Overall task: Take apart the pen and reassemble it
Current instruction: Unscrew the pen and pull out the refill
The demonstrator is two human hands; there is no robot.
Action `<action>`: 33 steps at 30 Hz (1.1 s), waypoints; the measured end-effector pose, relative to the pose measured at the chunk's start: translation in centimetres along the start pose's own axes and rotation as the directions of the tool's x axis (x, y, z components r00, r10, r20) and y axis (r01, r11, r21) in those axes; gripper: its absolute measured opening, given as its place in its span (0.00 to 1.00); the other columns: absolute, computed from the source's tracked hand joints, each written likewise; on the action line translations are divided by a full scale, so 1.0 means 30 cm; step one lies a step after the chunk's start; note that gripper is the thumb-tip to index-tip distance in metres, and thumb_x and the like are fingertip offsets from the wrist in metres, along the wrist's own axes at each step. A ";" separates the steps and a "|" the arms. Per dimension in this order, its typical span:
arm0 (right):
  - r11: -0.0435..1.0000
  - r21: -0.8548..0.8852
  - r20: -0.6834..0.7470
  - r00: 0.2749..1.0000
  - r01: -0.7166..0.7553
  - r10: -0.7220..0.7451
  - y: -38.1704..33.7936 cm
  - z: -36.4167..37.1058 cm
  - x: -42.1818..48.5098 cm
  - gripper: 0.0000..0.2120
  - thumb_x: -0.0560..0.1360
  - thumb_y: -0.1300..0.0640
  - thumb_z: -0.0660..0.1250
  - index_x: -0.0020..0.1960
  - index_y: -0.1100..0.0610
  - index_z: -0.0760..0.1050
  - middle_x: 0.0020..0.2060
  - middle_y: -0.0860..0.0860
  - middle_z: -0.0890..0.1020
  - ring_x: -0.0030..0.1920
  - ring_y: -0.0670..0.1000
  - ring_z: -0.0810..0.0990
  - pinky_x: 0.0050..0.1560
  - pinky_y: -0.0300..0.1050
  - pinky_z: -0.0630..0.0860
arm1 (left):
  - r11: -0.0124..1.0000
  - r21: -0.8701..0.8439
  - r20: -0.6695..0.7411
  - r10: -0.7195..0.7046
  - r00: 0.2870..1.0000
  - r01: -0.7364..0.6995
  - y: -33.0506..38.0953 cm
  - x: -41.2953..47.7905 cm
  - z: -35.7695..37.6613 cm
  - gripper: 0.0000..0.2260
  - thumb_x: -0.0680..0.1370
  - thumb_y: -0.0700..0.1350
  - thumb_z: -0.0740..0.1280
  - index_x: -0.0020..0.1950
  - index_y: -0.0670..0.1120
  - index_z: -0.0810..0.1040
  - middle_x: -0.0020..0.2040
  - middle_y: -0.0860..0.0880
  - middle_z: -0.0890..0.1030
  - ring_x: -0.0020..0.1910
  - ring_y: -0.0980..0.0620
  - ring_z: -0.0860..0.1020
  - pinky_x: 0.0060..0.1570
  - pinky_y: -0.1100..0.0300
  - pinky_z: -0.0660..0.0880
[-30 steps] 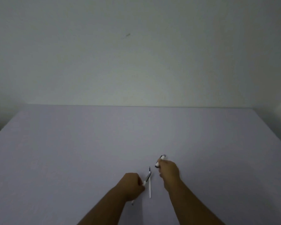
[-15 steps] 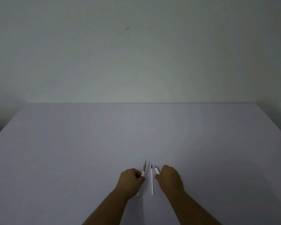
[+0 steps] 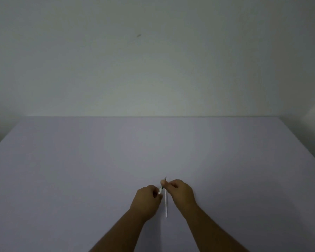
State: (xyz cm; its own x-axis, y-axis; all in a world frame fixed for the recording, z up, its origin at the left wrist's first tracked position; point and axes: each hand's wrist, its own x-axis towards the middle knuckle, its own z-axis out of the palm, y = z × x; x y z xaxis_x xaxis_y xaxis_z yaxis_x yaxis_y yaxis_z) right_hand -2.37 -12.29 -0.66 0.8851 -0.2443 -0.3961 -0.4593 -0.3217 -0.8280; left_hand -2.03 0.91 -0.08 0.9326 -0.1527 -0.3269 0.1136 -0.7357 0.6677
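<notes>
My left hand (image 3: pixel 147 200) is closed around the white pen barrel (image 3: pixel 160 189), which points up and to the right. Its dark tapered front end (image 3: pixel 165 179) sticks out past my right hand (image 3: pixel 181 194), whose thumb and fingers pinch that front section. The two hands almost touch over the near middle of the table. A thin white refill (image 3: pixel 166 206) lies loose on the table between my wrists, running toward me. The small white piece my right hand held earlier is hidden.
The pale lilac table (image 3: pixel 80 170) stretches wide on all sides, its far edge meeting a plain white wall (image 3: pixel 153 70). My forearms come in from the bottom edge.
My hands have come together. The right hand moved left onto the front end of the barrel held by the left hand. The refill stays on the table.
</notes>
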 end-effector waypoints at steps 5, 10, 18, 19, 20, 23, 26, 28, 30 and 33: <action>0.997 0.068 0.090 0.996 -0.032 0.026 -0.039 -0.021 0.007 0.09 0.73 0.53 0.69 0.37 0.56 0.76 0.33 0.50 0.79 0.37 0.50 0.75 0.43 0.47 0.74 | 0.999 0.029 0.014 0.025 1.000 -0.026 0.019 0.001 -0.007 0.10 0.79 0.48 0.62 0.54 0.44 0.79 0.48 0.46 0.83 0.38 0.54 0.75 0.40 0.62 0.71; 0.967 0.232 0.181 0.982 -0.101 0.059 -0.061 -0.041 -0.006 0.06 0.75 0.56 0.66 0.41 0.54 0.80 0.35 0.48 0.80 0.36 0.47 0.75 0.40 0.39 0.73 | 0.999 -0.013 0.024 0.034 0.999 -0.033 0.033 0.003 -0.029 0.10 0.79 0.47 0.63 0.53 0.44 0.80 0.46 0.43 0.83 0.30 0.56 0.72 0.38 0.60 0.74; 0.955 0.271 0.163 0.984 -0.121 0.079 -0.087 -0.071 -0.006 0.07 0.73 0.61 0.68 0.37 0.54 0.80 0.34 0.51 0.80 0.34 0.47 0.76 0.40 0.39 0.74 | 0.996 0.054 -0.002 0.069 0.998 -0.069 0.041 0.001 -0.029 0.10 0.78 0.48 0.63 0.51 0.44 0.80 0.36 0.53 0.75 0.30 0.59 0.70 0.30 0.68 0.64; 0.948 0.285 0.173 0.980 -0.144 0.096 -0.093 -0.074 -0.007 0.06 0.72 0.61 0.68 0.38 0.55 0.80 0.35 0.52 0.80 0.34 0.48 0.75 0.41 0.41 0.74 | 0.996 0.059 -0.001 0.068 0.998 -0.068 0.043 0.000 -0.032 0.10 0.78 0.48 0.63 0.51 0.44 0.80 0.37 0.53 0.76 0.31 0.59 0.70 0.30 0.68 0.65; 0.946 0.282 0.169 0.979 -0.157 0.112 -0.096 -0.075 -0.009 0.06 0.72 0.58 0.69 0.37 0.56 0.79 0.34 0.53 0.79 0.34 0.50 0.74 0.41 0.42 0.75 | 0.996 0.062 0.003 0.065 0.998 -0.065 0.045 -0.001 -0.034 0.10 0.78 0.48 0.63 0.51 0.44 0.80 0.38 0.52 0.77 0.32 0.58 0.71 0.32 0.67 0.66; 0.976 0.169 0.124 0.985 -0.137 0.117 -0.098 -0.074 -0.013 0.10 0.71 0.52 0.72 0.33 0.55 0.77 0.31 0.52 0.79 0.33 0.50 0.75 0.41 0.45 0.75 | 0.997 0.062 0.010 0.052 0.999 -0.052 0.052 -0.006 -0.038 0.10 0.78 0.48 0.63 0.52 0.45 0.80 0.44 0.48 0.81 0.36 0.54 0.74 0.38 0.63 0.69; 0.957 0.244 0.162 0.979 -0.158 0.120 -0.105 -0.075 -0.014 0.06 0.71 0.61 0.70 0.36 0.55 0.80 0.35 0.57 0.79 0.34 0.51 0.73 0.45 0.48 0.74 | 0.997 0.068 0.004 0.048 0.999 -0.048 0.058 -0.009 -0.042 0.10 0.78 0.48 0.63 0.52 0.44 0.80 0.41 0.49 0.79 0.35 0.54 0.73 0.38 0.62 0.70; 0.938 0.298 0.185 0.975 -0.177 0.125 -0.117 -0.083 -0.023 0.05 0.72 0.61 0.69 0.37 0.57 0.81 0.37 0.59 0.78 0.35 0.52 0.72 0.44 0.47 0.74 | 0.996 0.072 0.000 0.049 0.999 -0.049 0.063 -0.009 -0.047 0.10 0.78 0.49 0.63 0.52 0.44 0.80 0.43 0.48 0.80 0.35 0.55 0.73 0.38 0.63 0.69; 0.956 0.242 0.170 0.978 -0.163 0.124 -0.114 -0.084 -0.027 0.08 0.71 0.55 0.71 0.36 0.58 0.79 0.34 0.56 0.78 0.35 0.51 0.73 0.44 0.47 0.75 | 0.995 0.084 0.004 0.055 0.998 -0.055 0.066 -0.013 -0.049 0.11 0.78 0.49 0.63 0.53 0.44 0.79 0.46 0.46 0.82 0.36 0.55 0.73 0.38 0.64 0.68; 0.968 0.187 0.159 0.977 -0.167 0.138 -0.122 -0.081 -0.024 0.07 0.72 0.58 0.70 0.35 0.56 0.79 0.34 0.56 0.78 0.34 0.51 0.73 0.46 0.47 0.75 | 0.993 0.098 0.005 0.061 0.998 -0.061 0.068 -0.019 -0.048 0.10 0.78 0.48 0.63 0.52 0.44 0.80 0.45 0.46 0.81 0.36 0.55 0.73 0.37 0.64 0.68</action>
State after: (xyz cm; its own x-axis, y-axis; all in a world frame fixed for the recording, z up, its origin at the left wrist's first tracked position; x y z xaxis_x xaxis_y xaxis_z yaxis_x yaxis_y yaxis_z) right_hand -1.50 -13.16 3.63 0.8136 -0.1373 -0.5649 -0.5788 -0.0995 -0.8094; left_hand -1.84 0.44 2.42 0.9361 -0.2004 -0.2890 0.0226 -0.7859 0.6179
